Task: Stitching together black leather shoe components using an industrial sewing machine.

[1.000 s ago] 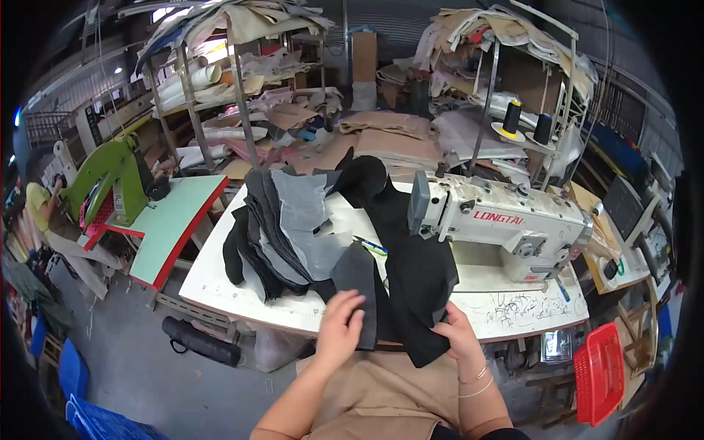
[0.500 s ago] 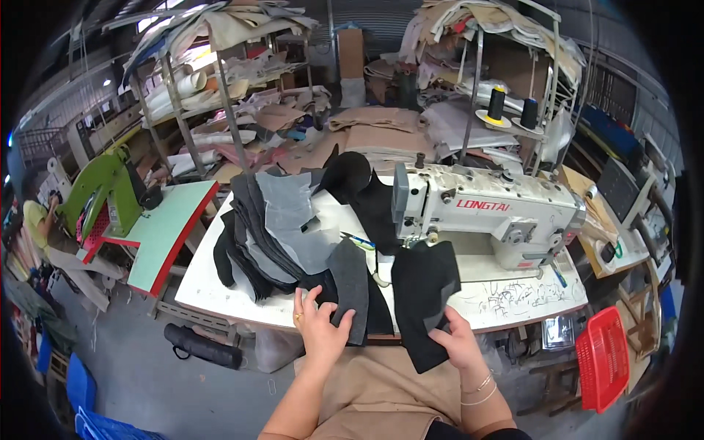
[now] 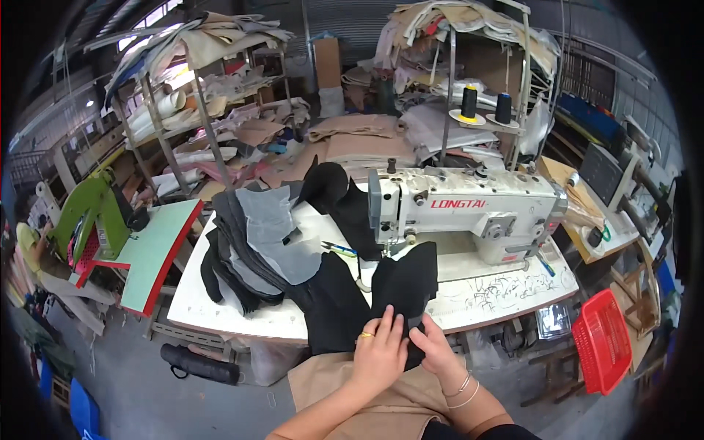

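A black cut fabric piece [image 3: 403, 277] lies on the white table below the sewing machine's needle area, its near end reaching over the front edge. My left hand [image 3: 381, 350] rests on that near end with fingers stretched out over the cloth; its thumb is partly hidden. Close beside it, my right hand [image 3: 437, 353] pinches the right edge of the same piece between thumb and fingers. Left of this, another black fabric piece [image 3: 334, 304] hangs to the table's front edge. What lies under my left fingers is hidden.
The white sewing machine [image 3: 469, 209] stands at the right of the table [image 3: 249, 323]. A stack of dark fabric pieces [image 3: 227, 249] and a light grey piece [image 3: 275, 231] lie left. Pens [image 3: 339, 249] lie mid-table. A red basket [image 3: 601, 341] stands at right.
My left hand has moved right, onto the black piece beside my right hand. The grey strip it held no longer shows. The view has shifted, and the black piece sits nearer my body.
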Action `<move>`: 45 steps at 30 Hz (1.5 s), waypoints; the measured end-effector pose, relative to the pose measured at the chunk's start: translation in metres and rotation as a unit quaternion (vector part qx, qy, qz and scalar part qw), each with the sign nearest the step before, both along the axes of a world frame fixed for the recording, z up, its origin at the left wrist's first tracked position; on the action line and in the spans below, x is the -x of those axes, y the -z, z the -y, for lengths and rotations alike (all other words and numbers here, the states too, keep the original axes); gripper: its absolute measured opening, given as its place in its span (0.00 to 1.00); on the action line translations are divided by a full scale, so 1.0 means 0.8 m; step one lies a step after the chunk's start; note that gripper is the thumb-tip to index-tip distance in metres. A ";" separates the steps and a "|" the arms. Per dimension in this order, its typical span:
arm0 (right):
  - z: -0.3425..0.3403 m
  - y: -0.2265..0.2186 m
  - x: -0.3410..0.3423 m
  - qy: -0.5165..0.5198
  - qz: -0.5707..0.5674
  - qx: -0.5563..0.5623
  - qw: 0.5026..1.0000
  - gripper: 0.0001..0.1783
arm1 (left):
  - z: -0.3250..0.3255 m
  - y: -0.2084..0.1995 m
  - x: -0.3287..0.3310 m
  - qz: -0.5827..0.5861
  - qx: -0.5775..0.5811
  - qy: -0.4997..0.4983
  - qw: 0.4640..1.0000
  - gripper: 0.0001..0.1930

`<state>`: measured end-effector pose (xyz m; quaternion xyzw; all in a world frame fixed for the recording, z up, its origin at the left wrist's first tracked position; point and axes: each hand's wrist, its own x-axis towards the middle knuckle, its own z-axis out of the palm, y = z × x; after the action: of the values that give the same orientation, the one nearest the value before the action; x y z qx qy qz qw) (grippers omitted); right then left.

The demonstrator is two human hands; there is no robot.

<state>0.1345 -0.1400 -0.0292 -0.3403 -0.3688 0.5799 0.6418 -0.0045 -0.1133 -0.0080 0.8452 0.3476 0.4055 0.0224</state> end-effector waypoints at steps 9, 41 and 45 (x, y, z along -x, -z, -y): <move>0.011 -0.010 -0.012 0.097 0.053 0.025 0.994 0.24 | 0.023 -0.018 0.004 0.407 0.281 0.037 0.868 0.33; 0.087 0.059 -0.511 0.564 0.746 0.216 0.280 0.06 | -0.013 -0.008 -0.012 0.501 0.571 0.180 0.624 0.28; 0.031 -0.007 -0.325 0.402 0.520 0.009 0.754 0.02 | -0.015 0.005 -0.014 0.439 0.588 0.206 0.647 0.29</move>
<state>0.3942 -0.1650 -0.0233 -0.7122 -0.4692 0.0054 0.5221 0.0064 -0.1016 -0.0120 0.4276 0.2791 0.4245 0.7477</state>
